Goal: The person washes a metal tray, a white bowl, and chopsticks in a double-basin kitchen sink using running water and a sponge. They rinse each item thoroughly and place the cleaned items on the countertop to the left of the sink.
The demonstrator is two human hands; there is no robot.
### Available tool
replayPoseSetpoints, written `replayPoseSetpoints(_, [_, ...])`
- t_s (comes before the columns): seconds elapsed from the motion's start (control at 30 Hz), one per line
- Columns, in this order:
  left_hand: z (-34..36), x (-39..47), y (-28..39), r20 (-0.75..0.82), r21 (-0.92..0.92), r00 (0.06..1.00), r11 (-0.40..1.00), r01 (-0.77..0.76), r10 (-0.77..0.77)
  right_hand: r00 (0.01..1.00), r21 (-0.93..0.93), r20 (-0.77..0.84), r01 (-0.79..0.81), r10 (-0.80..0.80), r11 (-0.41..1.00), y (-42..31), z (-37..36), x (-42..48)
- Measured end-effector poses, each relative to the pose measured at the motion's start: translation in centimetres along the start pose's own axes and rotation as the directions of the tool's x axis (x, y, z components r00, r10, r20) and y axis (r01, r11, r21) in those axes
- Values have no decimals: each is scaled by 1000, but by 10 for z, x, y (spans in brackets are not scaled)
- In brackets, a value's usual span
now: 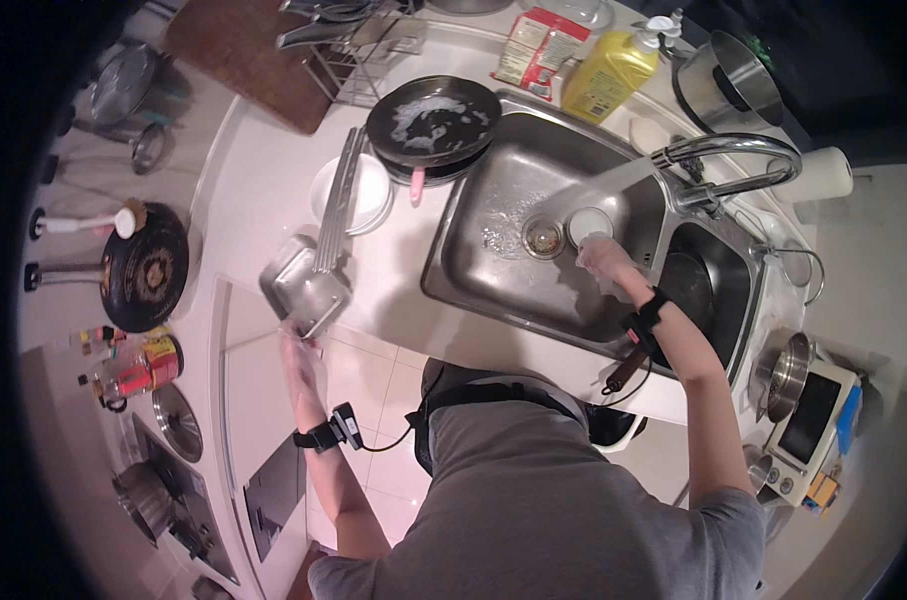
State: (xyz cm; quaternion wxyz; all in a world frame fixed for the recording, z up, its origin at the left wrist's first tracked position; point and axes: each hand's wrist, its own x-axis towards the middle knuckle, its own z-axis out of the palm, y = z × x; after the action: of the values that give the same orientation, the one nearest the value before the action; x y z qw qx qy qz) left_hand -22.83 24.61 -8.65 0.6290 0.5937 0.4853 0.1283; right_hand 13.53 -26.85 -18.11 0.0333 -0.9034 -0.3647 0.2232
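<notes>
My left hand (302, 369), in a clear plastic glove, grips the near edge of a rectangular stainless steel tray (296, 281) at the counter's left side. Just beyond it, long metal chopsticks or rods (341, 199) lie across stacked white plates (371, 196). Inside the large steel sink basin (491, 274), my gloved right hand (606, 260) holds a small white round cup or bowl (590, 223) beside the drain (543, 237). Water streams from the chrome faucet (768, 142) left of that hand. The fingertips under the cup are hidden.
A sudsy black frying pan (442, 127) with a pink handle overlaps the sink's left rim. Behind the sink stand a yellow soap bottle (611, 71) and a red-and-white packet (540, 49). The smaller basin (735, 281) holds a dark pan (686, 281). A cutting board (251, 60) stands back left.
</notes>
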Motion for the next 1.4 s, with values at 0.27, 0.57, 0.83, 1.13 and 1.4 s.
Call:
replayPoseSetpoints(0.27, [42,27,52,-32,-79,999,997,-5,2,955,-348,-23,-286,297,893,17,53,36])
replayPoseSetpoints(0.57, [68,-3,66,-337,330,582,672,-662,740,952,-255,-253,-239,174,937,26,106,43])
replayPoseSetpoints(0.83, [136,-59,82,-50,413,560,528,-742,827,887,372,-151,-358,436,856,-10,28,48])
replayPoseSetpoints(1.13, [240,-82,115,560,-48,794,966,-255,237,796,876,211,104,568,-471,-66,-37,28])
replayPoseSetpoints(1.4, [355,-68,95,768,-26,622,964,265,-150,943,744,12,215,333,-633,-12,-41,11])
